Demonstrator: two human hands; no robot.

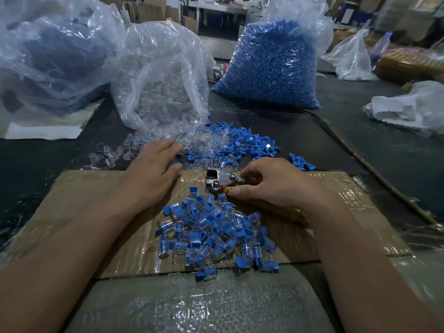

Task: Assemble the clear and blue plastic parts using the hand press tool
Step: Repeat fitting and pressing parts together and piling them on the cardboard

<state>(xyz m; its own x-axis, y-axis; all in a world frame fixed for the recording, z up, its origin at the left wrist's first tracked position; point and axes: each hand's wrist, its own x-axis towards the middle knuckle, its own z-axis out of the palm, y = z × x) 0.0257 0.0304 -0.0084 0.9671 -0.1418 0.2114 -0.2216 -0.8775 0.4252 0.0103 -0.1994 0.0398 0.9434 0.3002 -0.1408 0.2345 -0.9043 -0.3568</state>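
Observation:
A metal hand press tool (217,180) lies on the taped cardboard sheet (79,193). My right hand (271,182) grips its handles, fingers curled over them. My left hand (153,169) reaches forward with its fingers stretched into the loose clear plastic parts (192,140) spilling from an open bag. Loose blue plastic parts (249,144) lie just right of them. A heap of assembled clear-and-blue pieces (216,234) sits on the cardboard between my forearms.
A big bag of clear parts (163,80) stands behind my left hand, a full bag of blue parts (271,63) at the back right. More plastic bags (48,49) fill the left. A cable (355,155) runs along the right.

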